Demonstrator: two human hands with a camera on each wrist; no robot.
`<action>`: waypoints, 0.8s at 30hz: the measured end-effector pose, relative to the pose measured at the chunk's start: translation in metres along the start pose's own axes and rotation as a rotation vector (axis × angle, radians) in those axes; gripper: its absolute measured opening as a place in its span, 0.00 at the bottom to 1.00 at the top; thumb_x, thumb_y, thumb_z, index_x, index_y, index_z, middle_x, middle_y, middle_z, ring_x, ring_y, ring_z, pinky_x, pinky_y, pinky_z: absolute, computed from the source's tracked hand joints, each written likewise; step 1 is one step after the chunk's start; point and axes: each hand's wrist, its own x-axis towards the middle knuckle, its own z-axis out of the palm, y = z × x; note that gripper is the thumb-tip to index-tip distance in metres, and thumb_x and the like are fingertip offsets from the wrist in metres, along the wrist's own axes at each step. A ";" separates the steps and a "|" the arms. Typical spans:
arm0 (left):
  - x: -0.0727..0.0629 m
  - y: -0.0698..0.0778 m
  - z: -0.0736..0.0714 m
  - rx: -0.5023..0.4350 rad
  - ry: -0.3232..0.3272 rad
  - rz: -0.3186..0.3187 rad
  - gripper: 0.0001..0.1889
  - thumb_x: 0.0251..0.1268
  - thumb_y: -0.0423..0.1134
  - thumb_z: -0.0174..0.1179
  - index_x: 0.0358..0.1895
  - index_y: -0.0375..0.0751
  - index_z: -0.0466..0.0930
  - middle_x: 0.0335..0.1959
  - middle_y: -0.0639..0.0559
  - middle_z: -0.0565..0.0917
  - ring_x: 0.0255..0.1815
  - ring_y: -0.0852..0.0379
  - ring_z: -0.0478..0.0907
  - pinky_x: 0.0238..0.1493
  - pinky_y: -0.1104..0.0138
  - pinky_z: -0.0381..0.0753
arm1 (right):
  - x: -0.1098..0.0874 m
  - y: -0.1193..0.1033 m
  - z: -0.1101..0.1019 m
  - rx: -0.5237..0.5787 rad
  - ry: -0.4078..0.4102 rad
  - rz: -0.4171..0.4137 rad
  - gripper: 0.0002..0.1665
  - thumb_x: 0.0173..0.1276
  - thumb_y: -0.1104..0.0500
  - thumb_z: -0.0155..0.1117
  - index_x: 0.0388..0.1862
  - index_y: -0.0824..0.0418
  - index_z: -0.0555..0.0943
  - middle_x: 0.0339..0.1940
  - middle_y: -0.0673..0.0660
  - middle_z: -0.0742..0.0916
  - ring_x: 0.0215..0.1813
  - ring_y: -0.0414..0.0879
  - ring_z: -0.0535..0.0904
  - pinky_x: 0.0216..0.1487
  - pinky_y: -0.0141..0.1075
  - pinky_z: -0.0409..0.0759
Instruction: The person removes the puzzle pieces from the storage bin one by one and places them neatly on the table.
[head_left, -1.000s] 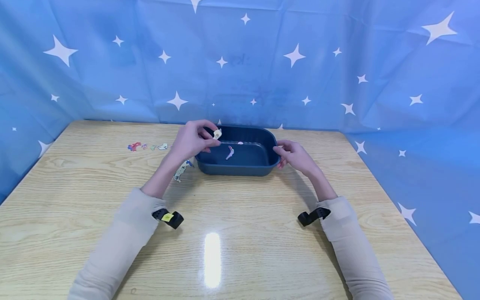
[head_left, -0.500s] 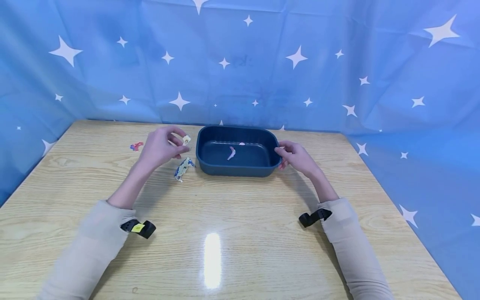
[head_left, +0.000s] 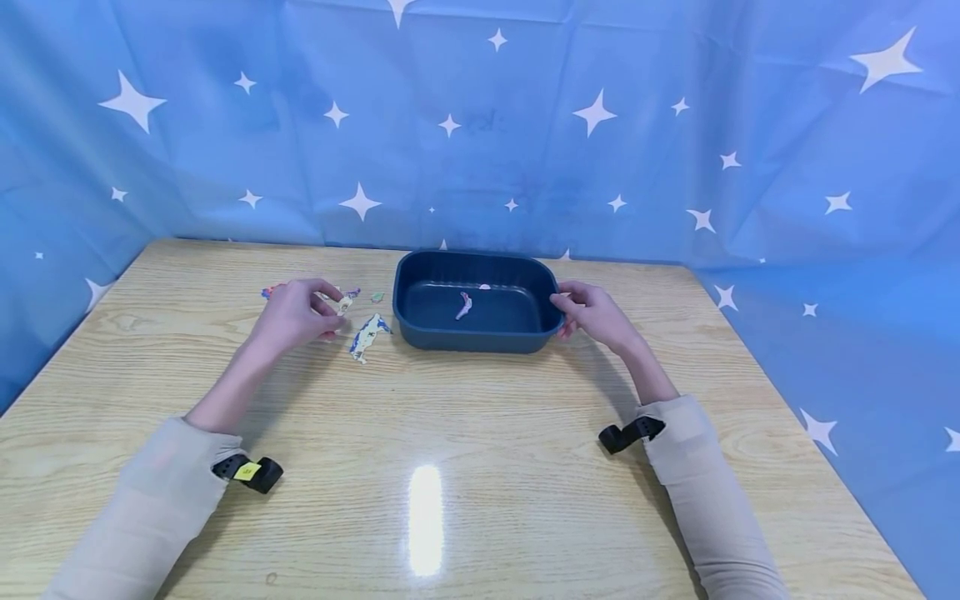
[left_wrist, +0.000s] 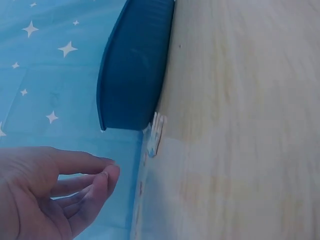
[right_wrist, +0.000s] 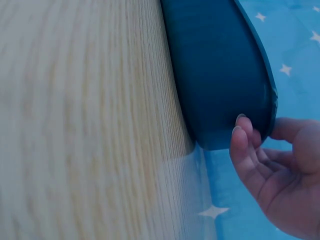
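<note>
In the head view, a dark blue rectangular bin (head_left: 474, 342) stands at the back of the table. My left hand (head_left: 292, 317) is left of it, low over the table, its thumb and forefinger pinching a small cream cutout piece (head_left: 345, 302). The left wrist view shows those fingertips together, with the piece hidden. My right hand (head_left: 594, 317) grips the bin's right end, thumb at the rim and fingers curled against the outer wall (right_wrist: 215, 115). Inside the bin lie a small purple cutout (head_left: 464, 306) and a pink one (head_left: 484, 287).
A larger blue-and-white cutout (head_left: 367, 337) lies beside the bin's left end. Near it are a green cutout (head_left: 377, 297) and a purple one (head_left: 354, 293); a red one (head_left: 270, 291) is partly behind the left hand. A starry blue cloth (head_left: 480, 150) hangs behind the table.
My left hand has moved from over the bin's left end leftward and nearer to me, the cream cutout staying at its fingertips. The right hand and the bin have stayed put.
</note>
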 end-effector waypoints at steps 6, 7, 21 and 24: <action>0.004 -0.008 0.001 0.036 -0.032 -0.035 0.16 0.60 0.32 0.71 0.47 0.26 0.79 0.29 0.44 0.87 0.25 0.51 0.87 0.32 0.70 0.80 | -0.001 -0.001 0.000 0.002 -0.005 -0.001 0.33 0.81 0.54 0.53 0.75 0.73 0.61 0.45 0.74 0.81 0.32 0.55 0.86 0.42 0.51 0.85; 0.004 -0.009 0.002 0.036 -0.041 -0.047 0.16 0.60 0.32 0.71 0.46 0.26 0.79 0.28 0.46 0.87 0.24 0.53 0.87 0.32 0.70 0.79 | -0.001 -0.001 0.000 0.000 -0.005 -0.002 0.34 0.81 0.54 0.53 0.75 0.73 0.61 0.44 0.74 0.81 0.32 0.55 0.86 0.42 0.51 0.85; 0.008 -0.012 0.004 -0.008 -0.140 -0.165 0.18 0.60 0.31 0.70 0.48 0.24 0.77 0.24 0.46 0.86 0.23 0.58 0.86 0.39 0.67 0.81 | -0.002 -0.005 -0.001 -0.010 -0.004 0.001 0.35 0.81 0.53 0.53 0.76 0.73 0.60 0.48 0.74 0.80 0.32 0.55 0.86 0.43 0.49 0.86; 0.008 -0.012 0.004 0.009 -0.152 -0.165 0.18 0.60 0.33 0.72 0.47 0.25 0.77 0.22 0.49 0.86 0.23 0.59 0.85 0.40 0.67 0.78 | -0.002 -0.005 0.000 -0.007 -0.008 0.003 0.35 0.81 0.54 0.53 0.77 0.73 0.59 0.48 0.74 0.80 0.32 0.56 0.86 0.43 0.50 0.86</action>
